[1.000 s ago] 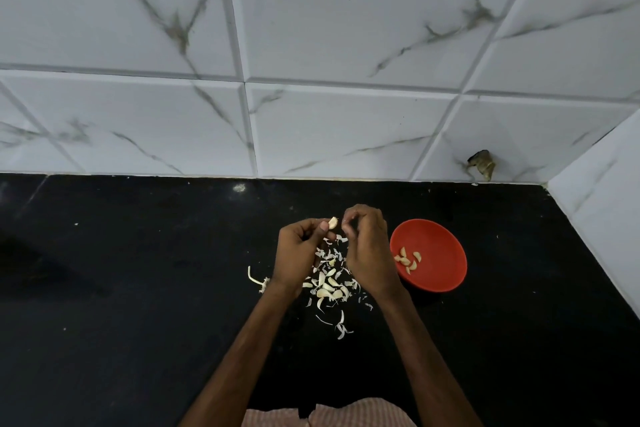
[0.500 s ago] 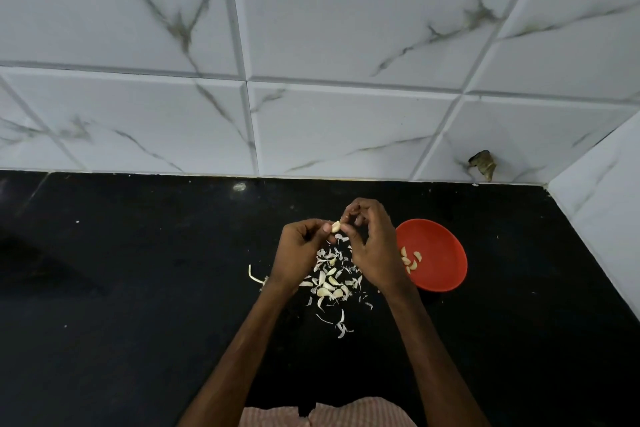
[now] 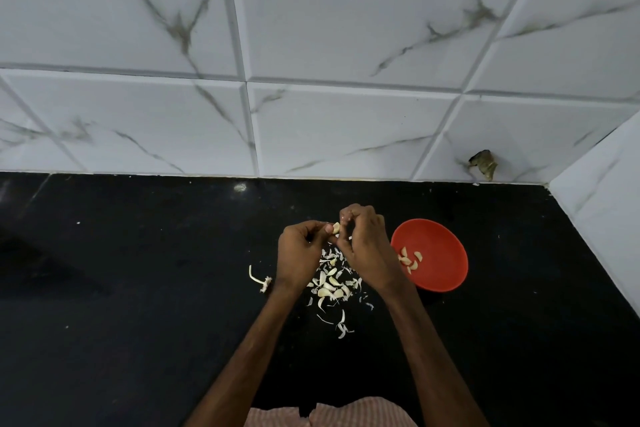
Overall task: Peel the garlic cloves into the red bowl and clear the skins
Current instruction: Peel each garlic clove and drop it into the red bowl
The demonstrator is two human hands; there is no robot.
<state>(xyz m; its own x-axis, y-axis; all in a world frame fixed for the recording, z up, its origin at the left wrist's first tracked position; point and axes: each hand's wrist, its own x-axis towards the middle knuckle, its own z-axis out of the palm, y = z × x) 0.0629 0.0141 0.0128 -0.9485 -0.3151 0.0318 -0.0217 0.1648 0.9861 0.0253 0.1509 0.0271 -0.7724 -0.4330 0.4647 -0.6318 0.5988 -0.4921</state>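
A pale garlic clove (image 3: 336, 228) is pinched between the fingertips of my left hand (image 3: 300, 255) and my right hand (image 3: 364, 246), held above the black counter. Under and between the hands lies a pile of garlic cloves and white skins (image 3: 330, 284), with a few skins trailing toward me. The red bowl (image 3: 440, 274) sits just right of my right hand and holds several peeled cloves (image 3: 409, 260).
A garlic stem with its root end (image 3: 260, 281) lies left of my left wrist. The black counter (image 3: 138, 288) meets a white marble-tiled wall (image 3: 311, 97) at the back and another tiled wall (image 3: 602, 204) at the right. A dark chipped hole (image 3: 483, 163) marks the back wall.
Both hands stay together over the pile, working the same clove. My right hand's fingers have shifted slightly around it. The bowl and pile have not moved.
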